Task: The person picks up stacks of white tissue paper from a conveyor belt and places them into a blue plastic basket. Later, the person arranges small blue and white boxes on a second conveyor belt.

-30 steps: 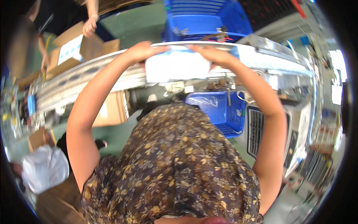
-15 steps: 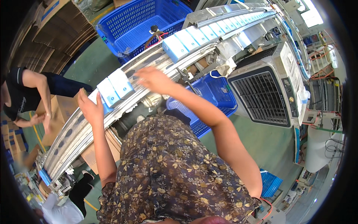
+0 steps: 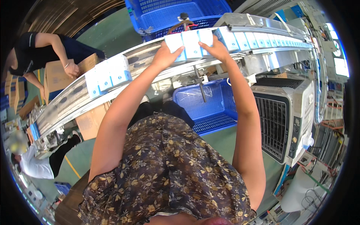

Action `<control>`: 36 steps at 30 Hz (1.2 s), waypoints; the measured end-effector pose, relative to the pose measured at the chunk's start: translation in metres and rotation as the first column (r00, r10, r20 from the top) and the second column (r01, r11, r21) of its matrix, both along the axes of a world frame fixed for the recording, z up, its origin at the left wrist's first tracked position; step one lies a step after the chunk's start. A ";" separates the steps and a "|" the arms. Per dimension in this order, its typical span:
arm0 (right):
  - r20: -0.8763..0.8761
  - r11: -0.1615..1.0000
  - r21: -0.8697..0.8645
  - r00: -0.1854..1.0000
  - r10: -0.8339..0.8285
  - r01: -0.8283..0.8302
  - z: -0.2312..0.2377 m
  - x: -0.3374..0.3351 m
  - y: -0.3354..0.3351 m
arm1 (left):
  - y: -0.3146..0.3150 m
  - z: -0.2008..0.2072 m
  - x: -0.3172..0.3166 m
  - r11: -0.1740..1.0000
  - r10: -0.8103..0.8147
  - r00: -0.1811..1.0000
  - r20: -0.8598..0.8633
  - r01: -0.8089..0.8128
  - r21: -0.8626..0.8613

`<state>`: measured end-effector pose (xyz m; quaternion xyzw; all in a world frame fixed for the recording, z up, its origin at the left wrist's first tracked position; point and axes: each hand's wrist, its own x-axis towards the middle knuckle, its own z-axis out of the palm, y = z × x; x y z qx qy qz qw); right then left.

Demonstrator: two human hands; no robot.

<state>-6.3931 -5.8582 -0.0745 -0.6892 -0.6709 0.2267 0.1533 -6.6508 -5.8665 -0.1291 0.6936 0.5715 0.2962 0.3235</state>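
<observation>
Three small white-and-blue cartons (image 3: 191, 44) stand side by side on the conveyor, squeezed between my two hands. My left hand (image 3: 165, 57) is closed on the left end of this group, its thumb across the near side. At the other end, my right hand (image 3: 216, 49) grips the rightmost carton with its thumb on the near side; its fingertips are partly hidden behind the cartons. Another set of three cartons (image 3: 107, 75) sits farther left on the conveyor (image 3: 67, 98). To the right, a long row of the same cartons (image 3: 242, 40) runs along the line.
A blue basket (image 3: 176, 18) stands beyond the conveyor, and another blue basket (image 3: 206, 105) is below its near side. An air cooler (image 3: 275, 123) stands at right. On the left, a co-worker's hand (image 3: 72, 69) rests on a brown cardboard box (image 3: 58, 80).
Both hands have moved right along the conveyor, from beside the left cartons to three cartons farther up. My view has shifted, and those three now stand apart from the long row.
</observation>
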 end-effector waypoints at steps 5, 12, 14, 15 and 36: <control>-0.221 0.941 -0.282 0.967 0.127 -0.188 0.052 -0.058 0.003 | 0.002 0.093 -0.058 0.845 -0.077 0.996 0.050 0.092 -0.527; -0.267 0.768 -0.593 0.959 0.096 -0.242 0.098 -0.074 0.010 | 0.001 0.134 -0.091 0.720 -0.131 0.984 0.121 0.178 -0.671; -0.293 0.761 -0.596 0.952 0.094 -0.258 0.100 -0.076 0.004 | -0.002 0.133 -0.093 0.719 -0.111 0.985 0.130 0.169 -0.674; -0.306 0.756 -0.599 0.948 0.088 -0.264 0.101 -0.080 -0.001 | -0.003 0.132 -0.095 0.724 -0.108 0.987 0.116 0.158 -0.672; -0.074 0.921 0.250 0.942 0.327 -0.300 -0.034 -0.198 -0.065 | -0.067 0.064 -0.164 0.953 0.297 0.652 -0.698 -0.156 0.260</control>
